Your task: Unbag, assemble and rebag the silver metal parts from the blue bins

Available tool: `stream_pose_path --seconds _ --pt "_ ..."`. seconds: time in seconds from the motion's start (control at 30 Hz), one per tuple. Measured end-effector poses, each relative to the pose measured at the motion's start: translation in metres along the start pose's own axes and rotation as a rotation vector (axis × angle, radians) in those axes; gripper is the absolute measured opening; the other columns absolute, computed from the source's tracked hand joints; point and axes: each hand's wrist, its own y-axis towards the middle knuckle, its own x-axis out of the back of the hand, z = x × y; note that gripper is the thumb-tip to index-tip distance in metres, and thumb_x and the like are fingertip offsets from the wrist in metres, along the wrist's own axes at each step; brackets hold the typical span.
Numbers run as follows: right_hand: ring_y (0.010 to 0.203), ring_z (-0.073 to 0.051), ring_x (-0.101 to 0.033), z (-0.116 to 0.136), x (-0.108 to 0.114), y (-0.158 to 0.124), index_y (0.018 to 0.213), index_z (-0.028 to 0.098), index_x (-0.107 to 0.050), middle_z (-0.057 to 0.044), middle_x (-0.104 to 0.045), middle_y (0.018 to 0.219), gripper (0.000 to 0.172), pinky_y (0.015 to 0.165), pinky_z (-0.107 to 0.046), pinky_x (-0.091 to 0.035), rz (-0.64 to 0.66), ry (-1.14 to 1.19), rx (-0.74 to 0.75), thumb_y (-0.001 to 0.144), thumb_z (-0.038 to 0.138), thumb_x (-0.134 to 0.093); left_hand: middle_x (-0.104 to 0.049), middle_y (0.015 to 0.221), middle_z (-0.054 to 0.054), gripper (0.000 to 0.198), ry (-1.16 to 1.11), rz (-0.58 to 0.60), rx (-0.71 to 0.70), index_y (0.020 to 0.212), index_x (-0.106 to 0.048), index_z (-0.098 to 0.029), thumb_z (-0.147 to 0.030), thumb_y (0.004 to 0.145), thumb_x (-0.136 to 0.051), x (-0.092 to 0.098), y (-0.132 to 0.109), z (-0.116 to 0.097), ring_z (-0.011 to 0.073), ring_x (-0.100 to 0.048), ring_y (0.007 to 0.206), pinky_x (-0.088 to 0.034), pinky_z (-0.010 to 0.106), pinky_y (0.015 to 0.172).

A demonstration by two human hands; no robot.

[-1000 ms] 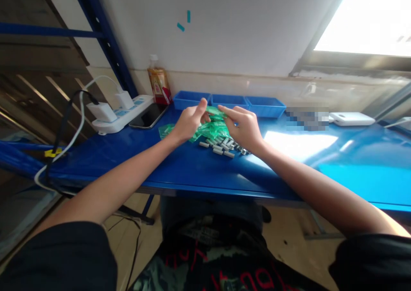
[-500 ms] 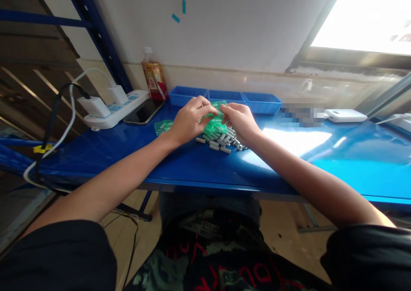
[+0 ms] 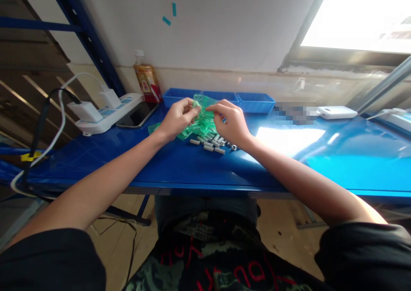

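Note:
Between my two hands is a green translucent plastic bag, its top raised above the table. My left hand pinches the bag's upper left edge between thumb and fingers. At the bag's right side, my right hand has its thumb and index finger closed near the upper edge; whether they grip the plastic is too small to tell. Several silver metal cylinders lie loose on the blue table just below the bag. More green plastic lies beside my left wrist.
Blue trays stand against the wall. At the left are a drink bottle, a phone and a white power strip with cables. A white device lies at the right.
The green bag now shows larger and more spread out between my hands. My left hand has moved left, away from my right hand. The whole view has shifted slightly.

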Motion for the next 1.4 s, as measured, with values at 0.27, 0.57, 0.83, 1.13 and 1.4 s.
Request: stream_pose_path --seconds 0.27,0.57,0.83,1.13,1.4 --pt "0.063 -0.012 -0.051 0.001 0.0 0.009 0.071 0.013 -0.065 0.0 -0.052 0.063 0.037 0.058 -0.024 -0.041 -0.004 0.353 -0.445 0.088 0.044 -0.053 -0.059 0.094 0.004 0.019 0.505 0.048 -0.396 0.097 -0.063 -0.018 -0.031 0.084 -0.058 0.002 -0.01 -0.008 0.0149 -0.056 0.081 -0.045 0.026 0.076" --pt "0.066 -0.013 -0.054 0.003 0.002 -0.002 0.101 0.021 -0.073 -0.002 -0.062 0.071 0.027 0.065 -0.022 -0.04 0.017 -0.106 0.005 0.089 0.031 -0.05 -0.061 0.068 0.005 0.055 0.265 0.022 -0.138 0.077 -0.063 -0.013 -0.053 0.095 -0.028 0.001 -0.005 0.0 0.0171 -0.058 0.067 -0.044 0.027 0.068" --pt "0.096 -0.019 -0.056 0.001 -0.001 -0.003 0.118 0.022 -0.065 -0.01 -0.058 0.109 0.037 0.082 -0.03 -0.048 0.039 -0.187 0.121 0.086 0.017 -0.046 -0.062 0.07 0.002 0.031 0.389 -0.248 -0.188 0.084 -0.065 -0.015 -0.044 0.086 -0.053 0.026 0.012 -0.004 0.0143 -0.055 0.062 -0.043 0.025 0.063" --pt "0.096 -0.024 -0.051 -0.001 0.009 0.0 0.109 0.017 -0.068 -0.011 -0.058 0.098 0.028 0.087 -0.038 -0.045 0.341 -0.308 0.071 0.089 0.031 -0.052 -0.056 0.121 0.021 0.054 1.109 -0.14 -0.115 0.131 -0.047 -0.008 -0.044 0.091 -0.046 0.05 0.066 0.026 0.0357 -0.045 0.118 -0.037 0.047 0.096" --pt "0.103 -0.024 -0.049 0.026 0.021 -0.008 0.116 0.021 -0.064 -0.01 -0.059 0.102 0.033 0.086 -0.036 -0.042 0.47 -0.275 0.16 0.09 0.039 -0.054 -0.068 0.089 0.006 0.048 0.611 0.102 0.006 0.103 -0.066 -0.019 -0.058 0.085 -0.046 0.059 0.026 0.033 0.0203 -0.061 0.076 -0.047 0.03 0.072"
